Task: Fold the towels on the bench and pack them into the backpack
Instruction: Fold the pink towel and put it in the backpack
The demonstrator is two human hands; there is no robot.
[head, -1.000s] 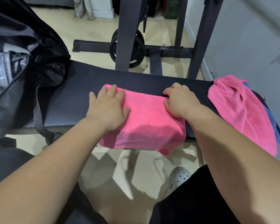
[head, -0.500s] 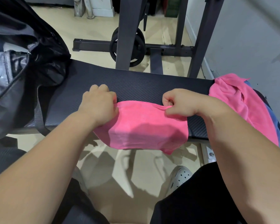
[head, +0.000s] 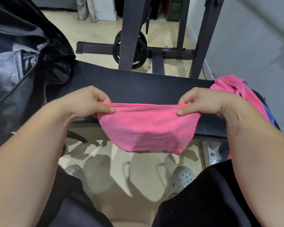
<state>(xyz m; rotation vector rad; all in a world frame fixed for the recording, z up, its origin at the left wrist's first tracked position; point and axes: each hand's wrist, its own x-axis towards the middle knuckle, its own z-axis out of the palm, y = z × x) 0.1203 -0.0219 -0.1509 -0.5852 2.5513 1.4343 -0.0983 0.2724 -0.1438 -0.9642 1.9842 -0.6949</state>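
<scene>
The left hand (head: 87,102) and the right hand (head: 202,102) each pinch an upper corner of a folded pink towel (head: 146,128) between thumb and curled fingers. The towel hangs stretched between them, in front of the near edge of the black bench (head: 146,86). An open black backpack (head: 23,63) rests at the bench's left end; a pile of unfolded towels (head: 236,90) lies at its right end.
</scene>
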